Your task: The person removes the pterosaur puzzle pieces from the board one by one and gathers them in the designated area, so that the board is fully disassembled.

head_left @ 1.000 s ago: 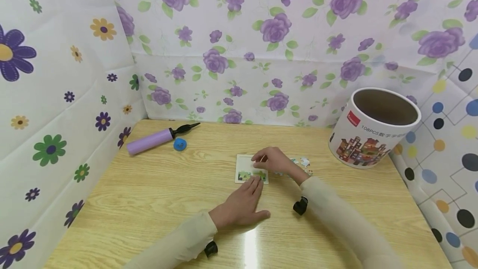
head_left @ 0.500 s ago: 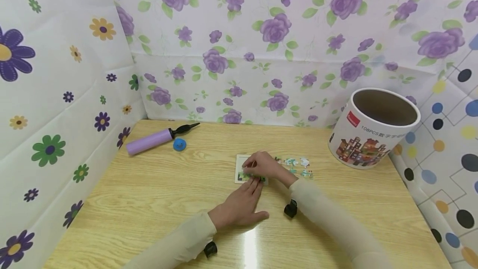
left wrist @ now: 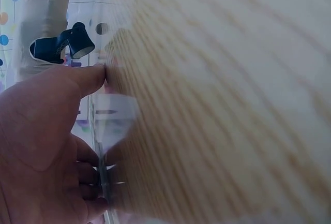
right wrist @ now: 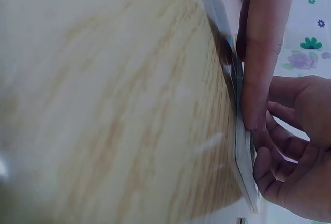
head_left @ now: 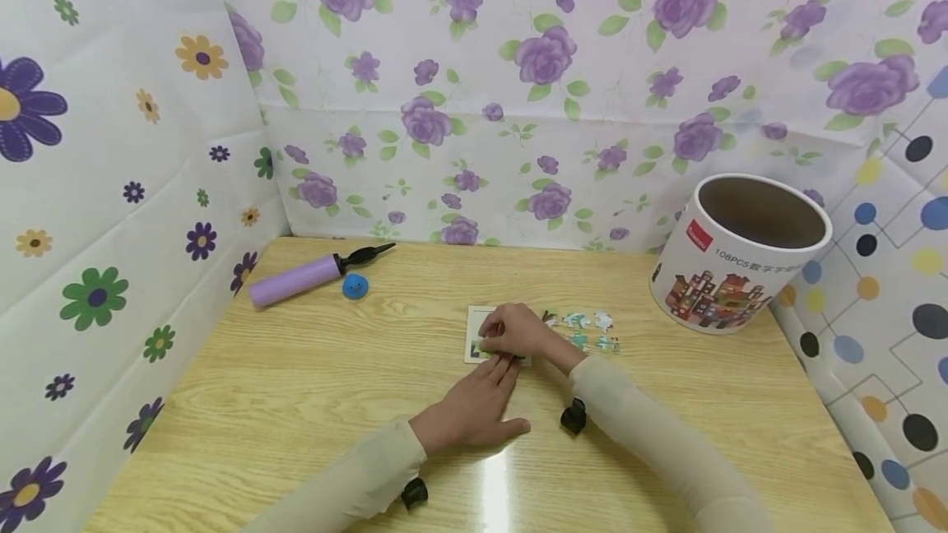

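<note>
In the head view a small white-framed puzzle board [head_left: 473,326] lies on the wooden table, partly covered by both hands. My left hand [head_left: 474,410] lies flat, fingers straight with their tips at the board's near edge and the thumb spread. Over the board, my right hand [head_left: 518,330] pinches a small jigsaw piece with curled fingers, low at its left side; the piece is mostly hidden. The right wrist view shows the curled right hand [right wrist: 305,172] right at the board [right wrist: 243,167], beside a straight left finger [right wrist: 264,53]. Several loose jigsaw pieces [head_left: 576,320] lie right of the board.
A large white printed bucket [head_left: 729,278] stands at the back right. A purple hand pump [head_left: 294,281] and a small blue toy [head_left: 355,286] lie at the back left. Patterned cloths [head_left: 474,89] surround the table [head_left: 333,385].
My right hand has moved left and slightly down over the board, uncovering more loose pieces to its right. In the last half second it has barely shifted. My left hand stays in place.
</note>
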{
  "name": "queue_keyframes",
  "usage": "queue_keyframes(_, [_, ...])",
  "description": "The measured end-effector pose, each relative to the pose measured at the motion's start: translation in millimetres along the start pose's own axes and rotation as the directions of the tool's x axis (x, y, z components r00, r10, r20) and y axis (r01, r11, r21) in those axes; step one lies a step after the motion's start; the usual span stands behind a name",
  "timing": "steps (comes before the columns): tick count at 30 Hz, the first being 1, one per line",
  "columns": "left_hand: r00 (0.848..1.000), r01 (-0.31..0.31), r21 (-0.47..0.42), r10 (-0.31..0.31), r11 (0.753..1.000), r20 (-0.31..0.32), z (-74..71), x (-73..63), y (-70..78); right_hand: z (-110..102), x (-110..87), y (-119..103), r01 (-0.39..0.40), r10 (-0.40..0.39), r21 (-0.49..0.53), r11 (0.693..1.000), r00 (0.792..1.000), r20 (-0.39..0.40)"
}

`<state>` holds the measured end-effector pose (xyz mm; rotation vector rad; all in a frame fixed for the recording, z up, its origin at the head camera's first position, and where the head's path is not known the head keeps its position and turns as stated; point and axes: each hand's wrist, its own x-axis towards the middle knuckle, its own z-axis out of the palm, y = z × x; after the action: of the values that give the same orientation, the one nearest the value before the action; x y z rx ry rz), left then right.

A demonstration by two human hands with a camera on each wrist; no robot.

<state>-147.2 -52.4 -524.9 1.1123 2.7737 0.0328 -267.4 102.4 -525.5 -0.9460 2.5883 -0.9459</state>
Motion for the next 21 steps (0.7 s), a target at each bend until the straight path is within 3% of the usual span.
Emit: queue_keyframes(21, [1.0, -0.02, -0.067, 0.02, 0.998, -0.011, -4.7, -3.6, -0.9, -0.4, 1.6, -4.9, -0.07, 0.07, 0.043, 0.997, 0.998, 0.002])
